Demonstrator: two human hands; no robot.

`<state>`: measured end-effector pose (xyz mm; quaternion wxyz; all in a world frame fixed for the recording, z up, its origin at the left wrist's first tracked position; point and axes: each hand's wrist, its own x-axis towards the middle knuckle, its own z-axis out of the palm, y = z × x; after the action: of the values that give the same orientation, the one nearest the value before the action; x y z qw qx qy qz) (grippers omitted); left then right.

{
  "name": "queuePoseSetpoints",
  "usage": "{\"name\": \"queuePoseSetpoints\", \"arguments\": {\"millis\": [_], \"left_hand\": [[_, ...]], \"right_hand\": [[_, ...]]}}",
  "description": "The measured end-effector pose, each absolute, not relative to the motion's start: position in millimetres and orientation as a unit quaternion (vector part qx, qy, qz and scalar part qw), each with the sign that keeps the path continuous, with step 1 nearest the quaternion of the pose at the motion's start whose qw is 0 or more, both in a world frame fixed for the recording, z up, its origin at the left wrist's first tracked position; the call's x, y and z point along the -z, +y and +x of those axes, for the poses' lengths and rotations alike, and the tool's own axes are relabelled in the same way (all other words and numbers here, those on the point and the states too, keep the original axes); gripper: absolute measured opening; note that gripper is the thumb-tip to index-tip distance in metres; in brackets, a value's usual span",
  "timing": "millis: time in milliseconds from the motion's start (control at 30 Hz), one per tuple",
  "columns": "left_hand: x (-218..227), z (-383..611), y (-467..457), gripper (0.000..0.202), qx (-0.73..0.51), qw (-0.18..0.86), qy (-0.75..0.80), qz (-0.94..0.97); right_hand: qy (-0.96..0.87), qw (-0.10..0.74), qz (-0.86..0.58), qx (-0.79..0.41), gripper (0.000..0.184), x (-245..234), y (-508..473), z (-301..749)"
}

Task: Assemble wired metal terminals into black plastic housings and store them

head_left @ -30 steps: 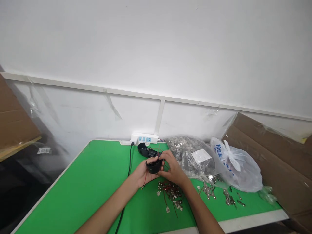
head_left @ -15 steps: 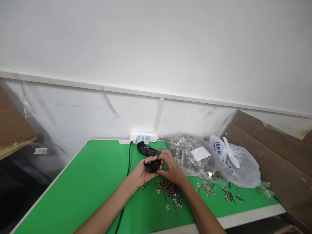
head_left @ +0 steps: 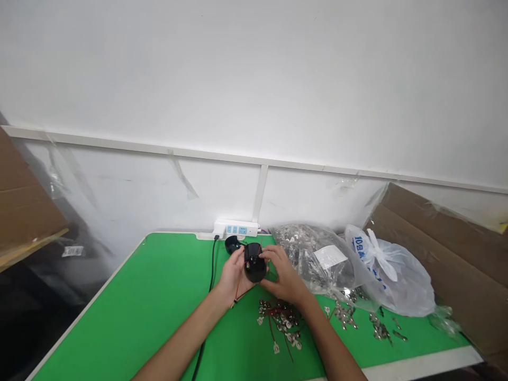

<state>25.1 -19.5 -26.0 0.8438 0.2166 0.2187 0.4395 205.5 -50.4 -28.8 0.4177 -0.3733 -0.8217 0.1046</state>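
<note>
The left hand (head_left: 234, 278), fingers half curled, cups a round black plastic housing (head_left: 254, 263) from the side, holding it above the table. The right hand (head_left: 281, 280), partly open, rests its fingertips (head_left: 266, 255) against the housing (exact contact is hidden). A thin red wire (head_left: 238, 292) hangs below the left hand. Risk: if snagged, it could drag the loose silver metal terminals (head_left: 280, 320) lying just beneath and scatter them across the green tabletop (head_left: 159, 301). A slip could also strike the curved black plastic piece (head_left: 232, 244) nearby.
</note>
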Motion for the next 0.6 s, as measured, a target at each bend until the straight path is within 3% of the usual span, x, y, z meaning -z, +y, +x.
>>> {"name": "queuePoseSetpoints", "arguments": {"millis": [167, 400, 600], "left_hand": [[33, 30, -16, 0.055, -0.596, 0.683, 0.272, 0.322], [38, 31, -32, 0.066, -0.573, 0.520, 0.299, 0.558], [38, 26, -39, 0.068, -0.492, 0.465, 0.304, 0.670]], "right_hand": [[-0.798, 0.457, -0.391, -0.038, 0.077, 28, -55, 197], [-0.782, 0.466, -0.407, 0.074, 0.044, 28, -58, 184], [-0.780, 0.459, -0.417, 0.079, 0.042, 33, -59, 184]]}}
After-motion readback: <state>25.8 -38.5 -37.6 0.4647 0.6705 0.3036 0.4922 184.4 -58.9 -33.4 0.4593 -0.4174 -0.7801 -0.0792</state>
